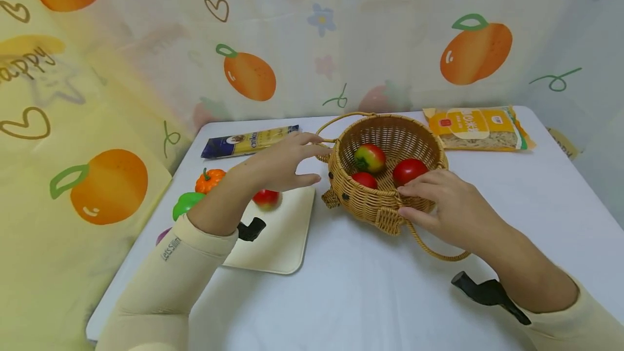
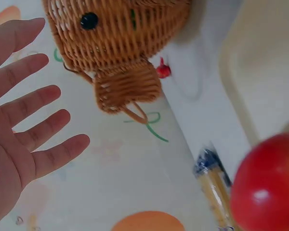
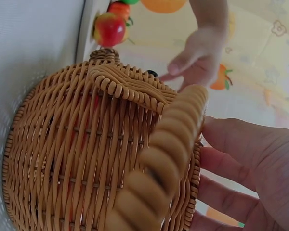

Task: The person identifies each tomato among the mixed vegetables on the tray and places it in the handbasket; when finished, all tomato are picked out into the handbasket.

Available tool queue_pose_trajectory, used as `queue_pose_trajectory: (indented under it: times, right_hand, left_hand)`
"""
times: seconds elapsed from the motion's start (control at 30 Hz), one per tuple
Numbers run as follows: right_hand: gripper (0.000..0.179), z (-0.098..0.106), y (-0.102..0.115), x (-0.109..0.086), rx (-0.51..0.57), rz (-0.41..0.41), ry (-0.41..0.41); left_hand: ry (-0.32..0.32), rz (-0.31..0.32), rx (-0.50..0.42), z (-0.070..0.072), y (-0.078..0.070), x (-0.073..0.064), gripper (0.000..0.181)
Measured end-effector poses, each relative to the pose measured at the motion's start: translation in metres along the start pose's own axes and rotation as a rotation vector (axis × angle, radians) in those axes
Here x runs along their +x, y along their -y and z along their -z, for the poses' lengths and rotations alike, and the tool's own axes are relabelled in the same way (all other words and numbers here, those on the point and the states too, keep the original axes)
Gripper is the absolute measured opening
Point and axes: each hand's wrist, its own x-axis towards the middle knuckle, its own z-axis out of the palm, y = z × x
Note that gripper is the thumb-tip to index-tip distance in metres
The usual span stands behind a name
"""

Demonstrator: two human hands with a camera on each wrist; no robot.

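Observation:
A woven wicker basket with ear-like flaps, black button eyes and two loop handles stands on the table. Inside lie a red-and-green toy fruit and two red ones, one a glossy red ball. My right hand holds the near right rim, fingers over the inside and thumb outside; in the right wrist view a handle crosses in front of the rim. My left hand is beside the basket's left side with fingers spread; the left wrist view shows this hand apart from the wicker, holding nothing.
A cream board lies at the left with a red apple on it. Beyond my left forearm are an orange pumpkin and a green pepper. A blue-and-yellow packet and a yellow bag lie along the back edge.

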Motion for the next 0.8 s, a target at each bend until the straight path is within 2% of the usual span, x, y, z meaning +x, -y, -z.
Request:
queue_pose_trajectory:
  times: [0.1,0.53,0.63,0.8]
  right_hand:
    - [0.032,-0.001,0.000,-0.001,0.000,0.010,-0.016]
    - [0.035,-0.001,0.000,-0.001,-0.004,0.016,-0.049]
    - [0.036,-0.001,0.000,-0.001,0.001,0.009,-0.042]
    - [0.036,-0.003,0.001,-0.001,0.008,0.016,-0.054]
  left_hand:
    - [0.006,0.024,-0.009,-0.007,0.010,-0.010,0.056]
    - [0.067,0.212,-0.076,-0.038,0.050,-0.041,0.055]
    - [0.063,0.224,-0.076,-0.046,0.057,-0.047,0.054]
    - [0.039,0.207,-0.058,-0.059,0.066,-0.057,0.051]
